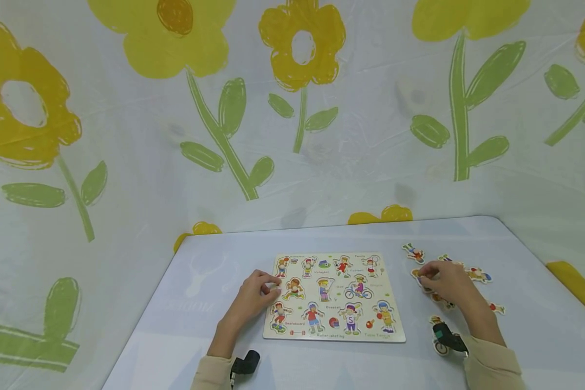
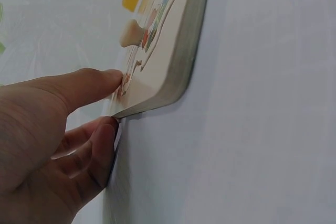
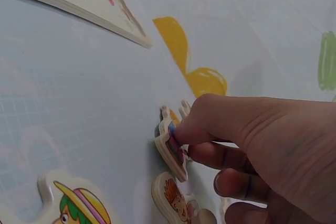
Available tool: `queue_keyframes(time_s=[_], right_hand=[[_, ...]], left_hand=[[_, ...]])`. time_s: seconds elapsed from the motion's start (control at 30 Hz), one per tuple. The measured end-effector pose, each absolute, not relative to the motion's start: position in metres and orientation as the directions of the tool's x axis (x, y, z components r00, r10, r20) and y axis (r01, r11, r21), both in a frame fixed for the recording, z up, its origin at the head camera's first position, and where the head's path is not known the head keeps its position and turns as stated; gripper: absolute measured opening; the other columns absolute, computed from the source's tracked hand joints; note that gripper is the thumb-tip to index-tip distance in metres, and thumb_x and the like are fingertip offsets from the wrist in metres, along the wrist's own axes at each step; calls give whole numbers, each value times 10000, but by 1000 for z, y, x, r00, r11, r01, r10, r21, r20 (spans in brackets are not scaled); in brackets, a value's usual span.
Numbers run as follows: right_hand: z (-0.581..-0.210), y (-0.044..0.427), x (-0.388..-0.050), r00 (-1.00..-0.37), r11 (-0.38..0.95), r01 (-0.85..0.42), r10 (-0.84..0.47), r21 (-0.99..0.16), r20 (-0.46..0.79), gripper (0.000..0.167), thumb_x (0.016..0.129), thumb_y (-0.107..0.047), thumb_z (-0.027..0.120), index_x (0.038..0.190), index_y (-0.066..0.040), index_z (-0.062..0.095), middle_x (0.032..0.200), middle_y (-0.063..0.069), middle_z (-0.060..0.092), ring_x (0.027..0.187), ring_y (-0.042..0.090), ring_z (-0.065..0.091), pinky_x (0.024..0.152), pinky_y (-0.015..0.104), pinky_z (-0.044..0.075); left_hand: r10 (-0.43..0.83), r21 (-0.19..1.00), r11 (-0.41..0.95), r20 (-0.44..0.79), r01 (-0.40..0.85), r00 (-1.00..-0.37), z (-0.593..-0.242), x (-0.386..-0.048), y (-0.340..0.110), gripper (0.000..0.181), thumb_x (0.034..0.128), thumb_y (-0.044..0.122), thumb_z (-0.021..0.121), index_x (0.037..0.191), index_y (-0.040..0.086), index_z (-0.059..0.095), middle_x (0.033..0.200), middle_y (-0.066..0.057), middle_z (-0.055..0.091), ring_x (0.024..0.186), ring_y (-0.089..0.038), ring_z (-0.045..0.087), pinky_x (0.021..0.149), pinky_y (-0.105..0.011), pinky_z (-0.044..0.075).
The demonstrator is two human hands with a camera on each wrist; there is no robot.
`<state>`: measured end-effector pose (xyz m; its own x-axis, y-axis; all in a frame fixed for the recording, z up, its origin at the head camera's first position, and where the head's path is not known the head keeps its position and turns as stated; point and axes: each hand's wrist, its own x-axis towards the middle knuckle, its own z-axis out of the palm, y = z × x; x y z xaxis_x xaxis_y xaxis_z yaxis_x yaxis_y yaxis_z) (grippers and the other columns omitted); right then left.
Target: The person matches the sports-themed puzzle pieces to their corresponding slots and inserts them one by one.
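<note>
L hand on board edge, R hand pinching a loose pc.
L hand: forearm angled in from bottom, at board's L edge; thumb on top face, fingers curled against the side, edge held btwn them. Puzzle board flat on table, center, sports figs across it; wooden knob sticks up near L hand. R hand: past board's R edge, reaching fwd; thumb + index together, clamped on figure pc; can't tell if it's off the table. Other fingers curled, clear of it. Around it: loose pc w/ red beyond, another pc to R, cyclist pc nearer, partly blocked by R wrist cam.
</note>
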<state>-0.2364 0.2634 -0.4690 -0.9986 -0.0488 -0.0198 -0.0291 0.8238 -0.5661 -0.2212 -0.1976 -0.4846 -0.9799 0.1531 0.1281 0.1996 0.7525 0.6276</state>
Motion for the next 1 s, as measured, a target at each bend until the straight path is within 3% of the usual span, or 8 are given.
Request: queue_keyframes(time_s=[0.37, 1.0], right_hand=[[-455, 244, -235, -995, 818, -70, -95, -572, -15, 192, 888, -189, 675, 1031, -61, 684, 881, 58, 632, 635, 165, 529, 514, 305, 461], [-446, 201, -236, -969, 817, -245, -228, -522, 98, 105, 847, -171, 722, 929, -104, 721, 820, -14, 649, 734, 134, 520, 623, 252, 420]], left_hand=[[154, 635, 745, 136, 206, -979, -486, -221, -199, 212, 865, 198, 735, 1072, 150, 731, 1059, -48, 580, 784, -110, 497, 625, -203, 407], [156, 635, 743, 147, 214, -977, -485, -221, -198, 213, 864, 184, 735, 1069, 125, 731, 1067, -69, 590, 787, -133, 513, 632, -202, 402]])
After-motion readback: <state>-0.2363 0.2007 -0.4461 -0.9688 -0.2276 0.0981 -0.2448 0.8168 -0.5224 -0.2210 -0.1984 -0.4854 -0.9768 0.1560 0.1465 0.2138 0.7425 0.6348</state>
